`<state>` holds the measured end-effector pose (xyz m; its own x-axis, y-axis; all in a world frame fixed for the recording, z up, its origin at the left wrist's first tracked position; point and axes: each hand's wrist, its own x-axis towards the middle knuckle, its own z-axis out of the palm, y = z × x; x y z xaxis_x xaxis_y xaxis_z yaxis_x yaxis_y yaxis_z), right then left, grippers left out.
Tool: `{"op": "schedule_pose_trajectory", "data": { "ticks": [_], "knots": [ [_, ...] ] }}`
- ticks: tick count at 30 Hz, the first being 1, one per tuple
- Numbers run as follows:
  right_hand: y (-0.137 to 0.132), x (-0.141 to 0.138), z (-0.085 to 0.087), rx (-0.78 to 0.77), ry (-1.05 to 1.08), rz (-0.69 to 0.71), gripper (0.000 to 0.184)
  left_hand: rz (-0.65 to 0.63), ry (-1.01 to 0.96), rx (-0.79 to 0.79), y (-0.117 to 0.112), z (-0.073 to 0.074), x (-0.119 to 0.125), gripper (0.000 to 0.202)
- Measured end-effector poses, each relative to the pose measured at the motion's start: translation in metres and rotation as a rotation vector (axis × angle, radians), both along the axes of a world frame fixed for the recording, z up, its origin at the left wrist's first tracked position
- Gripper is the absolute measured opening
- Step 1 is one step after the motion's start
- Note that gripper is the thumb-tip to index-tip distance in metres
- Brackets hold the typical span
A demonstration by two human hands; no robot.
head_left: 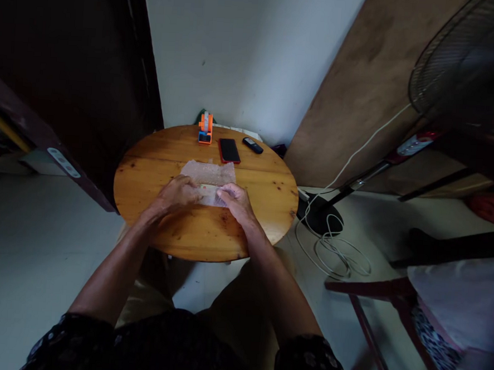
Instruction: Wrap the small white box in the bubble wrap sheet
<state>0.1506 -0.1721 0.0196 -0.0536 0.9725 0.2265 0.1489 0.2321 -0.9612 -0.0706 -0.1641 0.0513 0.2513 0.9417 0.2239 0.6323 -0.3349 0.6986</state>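
Observation:
A sheet of pale, translucent bubble wrap lies on the round wooden table in the head view. Near its front part, a small whitish item with a spot of colour sits between my hands; its kind is too small to tell. My left hand is closed on the left side of the wrap, fingers curled. On the right side, my right hand pinches the wrap with thumb and fingers. Both hands partly cover the sheet and the ends of the item.
Behind the wrap stand an orange and blue tape dispenser, a dark phone with red edges and a small black handset. A wall rises behind the table. To the right are a standing fan, a loose white cable and a chair.

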Motion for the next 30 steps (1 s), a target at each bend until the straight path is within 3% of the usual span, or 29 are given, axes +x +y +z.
{"op": "schedule_pose_trajectory", "data": {
  "ticks": [6,10,22,30],
  "knots": [
    [-0.002,0.000,0.003,-0.037,0.022,0.004,0.029,-0.042,-0.273,-0.104,0.014,-0.011,0.014,0.019],
    [-0.002,0.000,0.003,-0.037,0.040,0.002,0.029,0.017,-0.450,-0.150,0.016,-0.020,0.024,0.023],
    [-0.002,-0.002,0.001,-0.045,0.076,0.024,0.030,0.051,-0.668,-0.125,0.017,-0.033,0.029,0.031],
    [-0.004,-0.002,0.003,-0.036,0.029,-0.024,0.029,0.033,-0.708,-0.119,0.013,-0.031,0.031,0.028]
  ]
}}
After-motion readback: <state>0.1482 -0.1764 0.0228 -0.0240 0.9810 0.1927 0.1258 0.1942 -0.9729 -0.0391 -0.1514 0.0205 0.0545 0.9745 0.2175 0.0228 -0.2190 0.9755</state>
